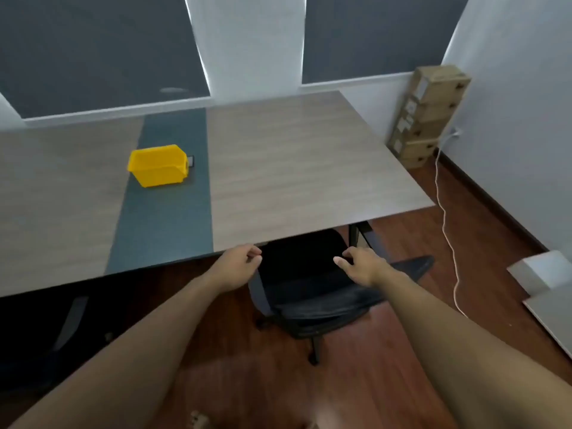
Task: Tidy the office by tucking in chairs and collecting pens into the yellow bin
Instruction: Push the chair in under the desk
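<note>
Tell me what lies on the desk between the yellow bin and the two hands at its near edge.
Nothing: in the head view the stretch of table from the yellow bin to the left hand and right hand is bare.

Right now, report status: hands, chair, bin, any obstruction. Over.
Left hand and right hand at the black chair backrest, grip unclear. Chair partly under the table. Yellow bin on the tabletop, no pens visible. Nothing blocking.

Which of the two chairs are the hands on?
The black office chair right of centre, half under the grey wood-look table; the other dark chair, lower left, is untouched.
</note>
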A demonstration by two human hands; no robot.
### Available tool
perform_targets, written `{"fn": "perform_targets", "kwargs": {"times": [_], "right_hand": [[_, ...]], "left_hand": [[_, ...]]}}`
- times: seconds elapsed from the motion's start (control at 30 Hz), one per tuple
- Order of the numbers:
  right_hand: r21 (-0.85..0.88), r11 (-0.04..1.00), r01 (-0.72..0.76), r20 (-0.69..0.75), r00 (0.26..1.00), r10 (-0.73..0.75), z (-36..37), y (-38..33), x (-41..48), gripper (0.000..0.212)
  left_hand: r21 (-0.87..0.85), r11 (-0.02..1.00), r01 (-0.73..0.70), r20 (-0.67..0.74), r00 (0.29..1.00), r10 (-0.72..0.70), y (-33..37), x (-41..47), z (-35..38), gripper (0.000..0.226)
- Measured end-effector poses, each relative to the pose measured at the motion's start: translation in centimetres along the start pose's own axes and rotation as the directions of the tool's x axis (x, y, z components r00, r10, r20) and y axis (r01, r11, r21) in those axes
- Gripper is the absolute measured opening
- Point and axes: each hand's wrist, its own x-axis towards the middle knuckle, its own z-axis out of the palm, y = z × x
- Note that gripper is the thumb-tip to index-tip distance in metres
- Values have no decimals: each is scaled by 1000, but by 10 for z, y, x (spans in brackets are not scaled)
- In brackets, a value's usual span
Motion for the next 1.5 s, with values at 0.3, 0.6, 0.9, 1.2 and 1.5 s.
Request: {"fn": "perform_targets", "kwargs": {"times": [0.3, 0.6, 0.9, 1.2, 1.5], "right_hand": [[-225, 974, 29, 5, 1000, -28, 38, 55, -23, 64], [-383, 924, 6, -240, 965, -106, 59, 56, -11, 67], [-379, 925, 17, -263, 957, -125, 45, 26, 41, 69], [-399, 917, -6, -281, 953, -117, 21, 24, 97, 66], [-338, 940, -44, -317, 946, -70, 1, 18, 144, 65]], "left_hand": [[25, 999, -25, 324, 946, 15, 41, 12, 122, 48], [184, 983, -11, 164, 986, -20, 32, 19, 165, 59], [197, 980, 2, 32, 999, -8, 10, 60, 139, 50], [180, 983, -17, 8, 1000, 16, 11, 123, 126, 47], [220, 976, -11, -4, 1000, 12, 12, 184, 108, 44]]}}
